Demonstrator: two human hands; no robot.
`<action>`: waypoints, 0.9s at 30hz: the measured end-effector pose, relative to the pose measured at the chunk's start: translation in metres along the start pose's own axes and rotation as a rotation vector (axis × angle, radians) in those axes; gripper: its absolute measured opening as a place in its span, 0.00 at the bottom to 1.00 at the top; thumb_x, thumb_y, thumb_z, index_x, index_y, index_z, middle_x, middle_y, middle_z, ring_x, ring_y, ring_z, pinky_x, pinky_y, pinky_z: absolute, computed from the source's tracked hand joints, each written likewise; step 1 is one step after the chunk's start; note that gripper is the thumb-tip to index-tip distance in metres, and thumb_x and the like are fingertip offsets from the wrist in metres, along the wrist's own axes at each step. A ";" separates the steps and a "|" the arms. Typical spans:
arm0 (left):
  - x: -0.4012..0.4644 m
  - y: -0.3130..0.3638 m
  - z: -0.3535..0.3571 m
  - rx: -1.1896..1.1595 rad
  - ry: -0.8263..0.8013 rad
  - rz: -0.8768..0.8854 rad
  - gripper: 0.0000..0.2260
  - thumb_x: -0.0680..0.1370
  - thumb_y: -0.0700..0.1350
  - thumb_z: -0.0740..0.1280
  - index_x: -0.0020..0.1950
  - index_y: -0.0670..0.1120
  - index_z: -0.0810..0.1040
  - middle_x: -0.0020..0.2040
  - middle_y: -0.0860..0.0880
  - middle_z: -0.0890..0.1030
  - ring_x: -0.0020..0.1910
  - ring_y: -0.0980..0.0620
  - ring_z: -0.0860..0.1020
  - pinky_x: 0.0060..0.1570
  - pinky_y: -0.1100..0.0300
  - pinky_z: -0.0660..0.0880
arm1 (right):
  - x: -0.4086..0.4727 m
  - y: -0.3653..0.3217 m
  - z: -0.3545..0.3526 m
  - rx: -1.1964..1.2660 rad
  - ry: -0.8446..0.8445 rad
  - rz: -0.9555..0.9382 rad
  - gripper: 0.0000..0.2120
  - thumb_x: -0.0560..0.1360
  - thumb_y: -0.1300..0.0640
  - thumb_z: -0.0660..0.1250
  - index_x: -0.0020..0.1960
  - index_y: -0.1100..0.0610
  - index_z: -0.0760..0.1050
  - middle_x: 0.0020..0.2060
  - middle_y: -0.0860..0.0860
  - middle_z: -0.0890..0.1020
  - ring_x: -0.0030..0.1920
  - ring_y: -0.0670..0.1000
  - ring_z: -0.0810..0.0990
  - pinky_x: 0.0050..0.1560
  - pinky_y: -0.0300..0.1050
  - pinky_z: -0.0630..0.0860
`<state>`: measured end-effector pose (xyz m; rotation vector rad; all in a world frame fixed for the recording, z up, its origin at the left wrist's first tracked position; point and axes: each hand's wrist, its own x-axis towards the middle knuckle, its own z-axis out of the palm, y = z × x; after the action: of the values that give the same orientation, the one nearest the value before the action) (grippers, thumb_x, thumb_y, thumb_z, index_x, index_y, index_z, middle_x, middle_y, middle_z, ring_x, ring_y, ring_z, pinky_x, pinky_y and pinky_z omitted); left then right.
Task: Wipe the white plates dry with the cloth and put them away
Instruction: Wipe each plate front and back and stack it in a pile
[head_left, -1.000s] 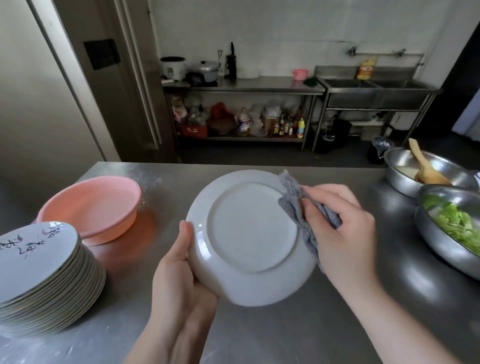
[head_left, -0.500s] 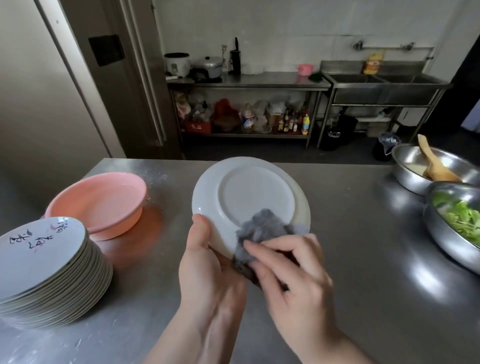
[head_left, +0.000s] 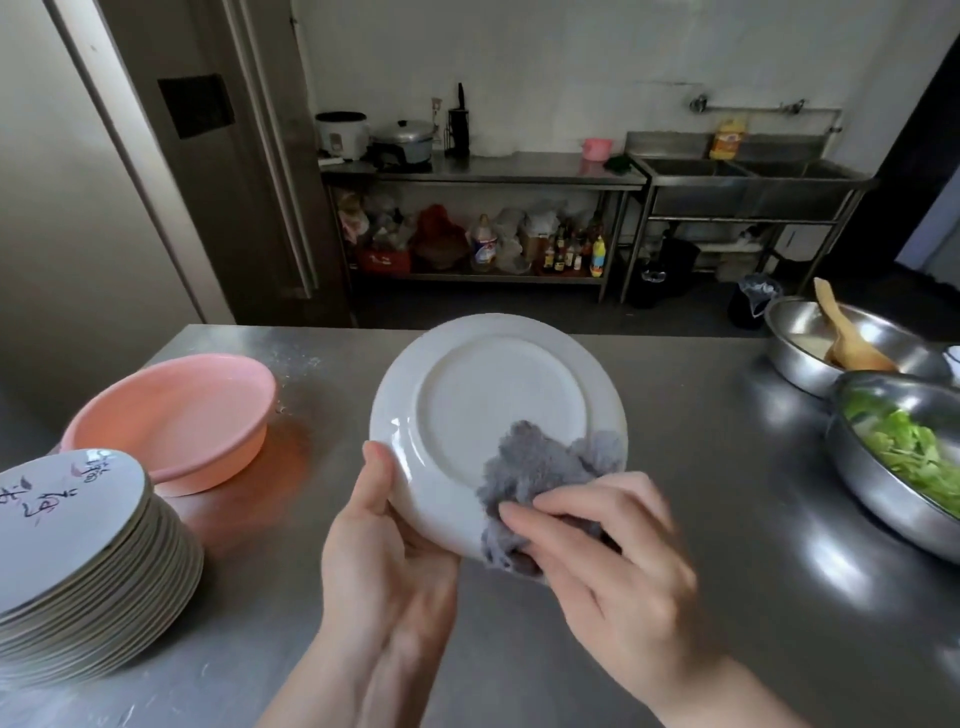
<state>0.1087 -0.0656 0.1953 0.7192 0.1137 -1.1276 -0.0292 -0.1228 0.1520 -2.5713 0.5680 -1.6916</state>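
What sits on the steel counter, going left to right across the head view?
Stack of plates → pink basin → left hand holding the white plate → right hand pressing the grey cloth → steel bowl of greens.

Left hand (head_left: 384, 551) in edge grip, right hand (head_left: 618, 566) fingers curled, pressing

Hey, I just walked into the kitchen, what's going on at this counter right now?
A person is drying a white plate held over the steel counter. The left hand grips its lower-left rim, with the underside facing the camera. The right hand presses a grey cloth against the plate's lower right. A stack of plates sits at the left beside a pink basin; two metal bowls stand at the right.
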 end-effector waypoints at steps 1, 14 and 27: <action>0.003 0.003 -0.001 -0.013 0.042 0.059 0.17 0.81 0.52 0.60 0.58 0.40 0.80 0.52 0.44 0.85 0.53 0.47 0.83 0.61 0.44 0.74 | 0.000 0.008 -0.005 0.008 0.050 0.068 0.08 0.75 0.64 0.68 0.52 0.58 0.84 0.43 0.52 0.81 0.44 0.51 0.75 0.48 0.40 0.74; -0.004 -0.020 -0.004 0.143 -0.092 0.250 0.14 0.82 0.46 0.60 0.50 0.44 0.84 0.48 0.48 0.86 0.45 0.55 0.84 0.35 0.64 0.79 | 0.060 0.017 0.008 0.003 0.062 0.405 0.10 0.72 0.65 0.70 0.52 0.57 0.83 0.43 0.50 0.78 0.46 0.50 0.76 0.49 0.36 0.71; -0.006 -0.027 -0.015 0.387 -0.245 0.317 0.13 0.78 0.51 0.62 0.47 0.47 0.85 0.50 0.41 0.85 0.45 0.50 0.83 0.39 0.62 0.79 | 0.058 -0.002 0.022 0.113 0.103 0.413 0.09 0.73 0.60 0.69 0.52 0.55 0.83 0.44 0.47 0.78 0.47 0.51 0.76 0.51 0.41 0.73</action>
<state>0.0872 -0.0590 0.1738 0.8972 -0.4241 -0.9304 0.0115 -0.1426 0.1945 -2.1124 0.9044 -1.6585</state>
